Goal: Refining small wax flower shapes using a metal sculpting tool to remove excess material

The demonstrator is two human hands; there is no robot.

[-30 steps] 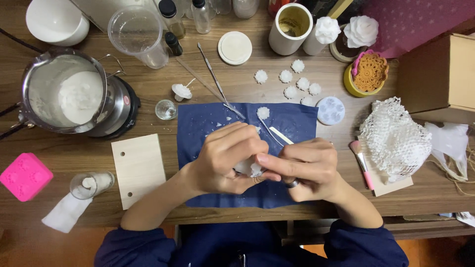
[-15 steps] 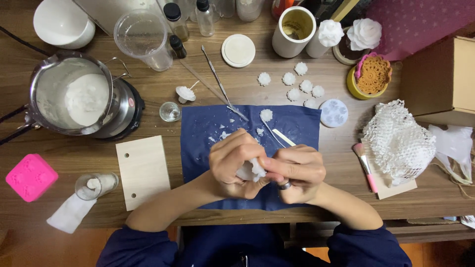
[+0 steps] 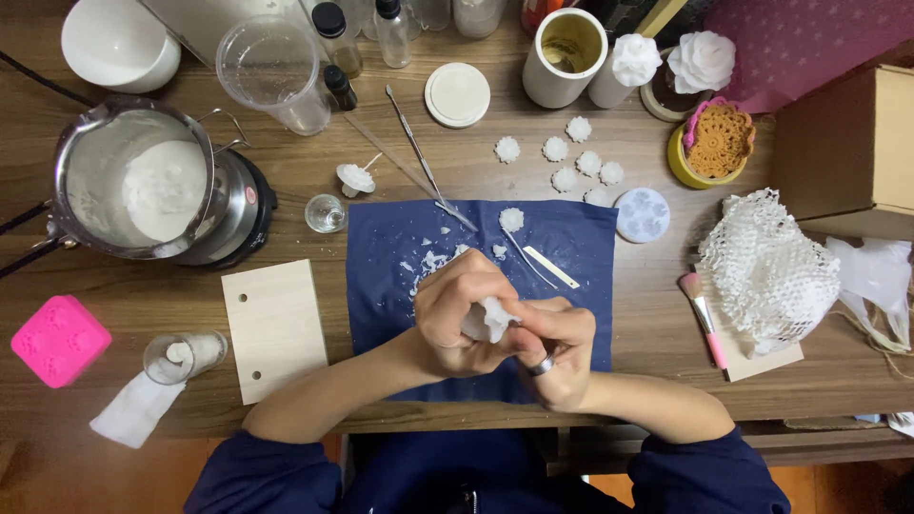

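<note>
Both your hands meet over the blue cloth (image 3: 400, 276) on the table (image 3: 666, 324): your left hand (image 3: 457, 319) cups a small white wax piece (image 3: 486, 319) while your right hand's (image 3: 557, 347) fingers pinch its edge. This looks like shaping or peeling work, so the next move likely needs gentle, even pressure.

White wax piece (image 3: 488, 318): small, irregular lump, pinched between fingers of both hands, lifted just above near half of blue cloth (image 3: 381, 286), partly hidden by fingers.

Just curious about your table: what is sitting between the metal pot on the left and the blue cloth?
In the head view, a small clear glass cup stands on the bare wood between the metal pot and the blue cloth.
</note>
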